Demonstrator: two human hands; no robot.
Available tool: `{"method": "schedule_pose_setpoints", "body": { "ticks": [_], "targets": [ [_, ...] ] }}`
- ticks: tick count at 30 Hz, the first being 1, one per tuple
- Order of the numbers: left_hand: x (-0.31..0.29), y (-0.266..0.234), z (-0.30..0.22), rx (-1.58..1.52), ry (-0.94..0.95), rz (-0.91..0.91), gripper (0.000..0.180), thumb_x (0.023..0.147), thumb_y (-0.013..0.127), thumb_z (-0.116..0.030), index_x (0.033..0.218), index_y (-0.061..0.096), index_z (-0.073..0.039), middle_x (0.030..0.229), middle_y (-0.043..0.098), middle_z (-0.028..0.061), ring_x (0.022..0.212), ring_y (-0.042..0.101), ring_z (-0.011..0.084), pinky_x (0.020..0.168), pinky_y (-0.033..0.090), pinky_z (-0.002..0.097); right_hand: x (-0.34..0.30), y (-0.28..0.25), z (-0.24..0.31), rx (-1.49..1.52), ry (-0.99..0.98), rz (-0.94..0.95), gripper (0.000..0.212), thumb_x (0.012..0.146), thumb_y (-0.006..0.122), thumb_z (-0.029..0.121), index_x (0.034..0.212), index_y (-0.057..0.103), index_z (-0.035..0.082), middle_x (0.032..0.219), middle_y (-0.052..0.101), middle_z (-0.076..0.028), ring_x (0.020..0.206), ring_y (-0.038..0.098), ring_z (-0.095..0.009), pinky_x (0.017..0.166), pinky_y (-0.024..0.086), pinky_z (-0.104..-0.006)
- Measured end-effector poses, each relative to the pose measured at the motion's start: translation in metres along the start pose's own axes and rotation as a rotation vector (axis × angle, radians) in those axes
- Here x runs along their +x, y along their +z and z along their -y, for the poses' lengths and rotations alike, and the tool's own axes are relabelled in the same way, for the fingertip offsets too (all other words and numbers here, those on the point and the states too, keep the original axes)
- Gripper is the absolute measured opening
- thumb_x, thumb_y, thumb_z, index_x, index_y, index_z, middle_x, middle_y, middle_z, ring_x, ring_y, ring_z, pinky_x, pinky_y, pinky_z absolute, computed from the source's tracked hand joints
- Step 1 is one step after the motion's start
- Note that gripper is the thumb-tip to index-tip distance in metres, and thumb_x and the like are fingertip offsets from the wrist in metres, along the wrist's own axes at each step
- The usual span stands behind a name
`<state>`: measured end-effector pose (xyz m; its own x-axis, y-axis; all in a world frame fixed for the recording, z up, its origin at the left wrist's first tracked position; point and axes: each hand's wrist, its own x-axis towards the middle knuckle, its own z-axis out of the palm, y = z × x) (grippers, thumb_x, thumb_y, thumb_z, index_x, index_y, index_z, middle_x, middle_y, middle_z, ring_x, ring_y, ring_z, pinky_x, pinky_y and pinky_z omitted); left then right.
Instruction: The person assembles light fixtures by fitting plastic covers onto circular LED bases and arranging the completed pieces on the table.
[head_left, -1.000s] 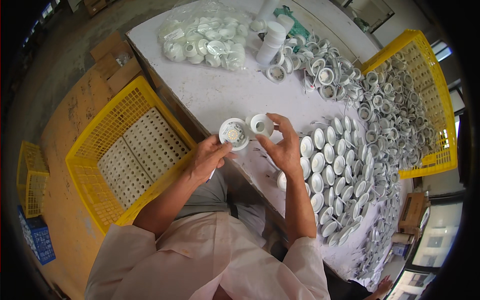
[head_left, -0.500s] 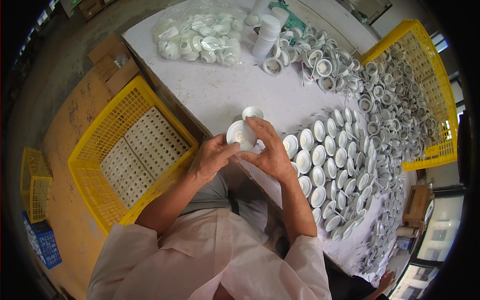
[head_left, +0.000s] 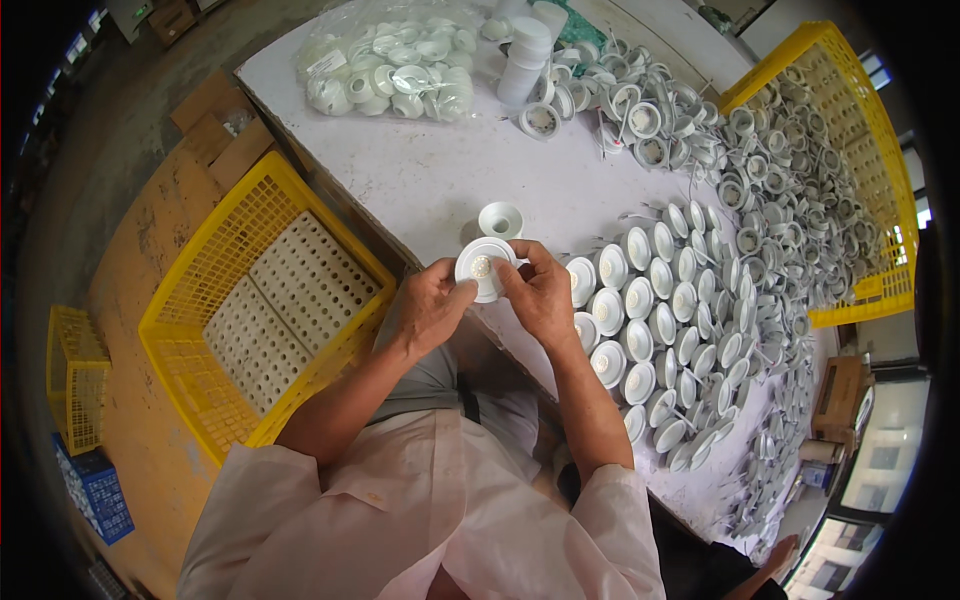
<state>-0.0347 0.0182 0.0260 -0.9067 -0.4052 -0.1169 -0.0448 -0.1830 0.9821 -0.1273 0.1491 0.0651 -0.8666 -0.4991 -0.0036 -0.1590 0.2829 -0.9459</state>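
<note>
Over the table's near edge I hold a white round downlight [head_left: 471, 262], its face up and a dotted LED board showing in the middle. My left hand [head_left: 430, 305] grips its left and lower rim, thumb on the face. My right hand [head_left: 541, 298] closes on its right side, with the thumb pressed onto the face near the LED board. Just beyond, a white reflector cup [head_left: 501, 219] rests on the table, apart from my fingers. Rows of similar white downlights [head_left: 638, 297] stand tilted to the right of my right hand.
A yellow crate [head_left: 178, 325] with perforated white blocks sits at left. On the white table [head_left: 400, 180] lie a clear bag of white cups [head_left: 390, 75], stacked white discs [head_left: 522, 62] and heaped light housings [head_left: 770, 190] by a tipped yellow crate [head_left: 893, 225]. A co-worker's hand [head_left: 782, 553] shows lower right.
My right fingers have drawn back from beside the reflector cup, and the right thumb has come up from the downlight's lower edge onto its face. The left hand keeps its hold.
</note>
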Motion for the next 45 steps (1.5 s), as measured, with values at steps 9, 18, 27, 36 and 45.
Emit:
{"method": "schedule_pose_setpoints", "body": {
  "ticks": [9,18,27,36,45],
  "targets": [
    [0.003,0.003,-0.001,0.131,-0.059,-0.024,0.025,0.082,0.063,-0.018,0.095,0.066,0.004,0.069,0.06,0.0026,0.064,0.051,0.007,0.059,0.044,0.025,-0.004,-0.005,-0.016,-0.008,-0.005,-0.073,0.02,0.082,0.068,0.011,0.099,0.065,-0.001,0.07,0.064,-0.006,0.055,0.053,-0.007,0.051,0.043,-0.0244],
    [0.003,0.005,-0.005,0.073,-0.094,0.009,0.02,0.088,0.058,-0.014,0.095,0.065,0.003,0.063,0.053,-0.0035,0.056,0.044,0.0028,0.049,0.036,0.0211,-0.008,-0.009,-0.014,-0.036,-0.05,-0.08,0.029,0.08,0.07,0.015,0.104,0.064,-0.001,0.083,0.067,-0.013,0.061,0.06,-0.016,0.059,0.05,-0.0288],
    [0.002,0.028,-0.038,0.231,-0.058,0.236,0.021,0.094,0.055,-0.015,0.094,0.064,0.003,0.066,0.056,-0.0029,0.058,0.048,0.0043,0.052,0.04,0.0227,-0.034,-0.055,0.014,-0.486,-0.498,0.017,0.07,0.071,0.079,0.022,0.132,0.049,0.005,0.133,0.045,-0.014,0.116,0.049,-0.033,0.096,0.043,-0.0407],
    [0.03,0.094,-0.039,0.562,0.176,0.449,0.024,0.092,0.057,-0.02,0.1,0.062,0.002,0.067,0.058,0.0111,0.061,0.055,0.0137,0.06,0.046,0.034,-0.058,-0.108,0.016,-0.867,-0.539,-0.186,0.073,0.063,0.078,0.023,0.129,0.051,0.006,0.12,0.052,-0.013,0.106,0.054,-0.03,0.089,0.044,-0.0392],
    [0.033,0.127,-0.056,0.394,0.243,0.437,0.04,0.09,0.062,-0.021,0.119,0.056,0.006,0.117,0.064,0.0204,0.074,0.062,0.0161,0.07,0.052,0.0297,-0.059,-0.258,-0.056,-0.722,-0.259,-0.668,0.063,0.063,0.084,0.021,0.119,0.059,0.005,0.116,0.06,-0.016,0.109,0.054,-0.032,0.095,0.043,-0.0409]
  ]
}}
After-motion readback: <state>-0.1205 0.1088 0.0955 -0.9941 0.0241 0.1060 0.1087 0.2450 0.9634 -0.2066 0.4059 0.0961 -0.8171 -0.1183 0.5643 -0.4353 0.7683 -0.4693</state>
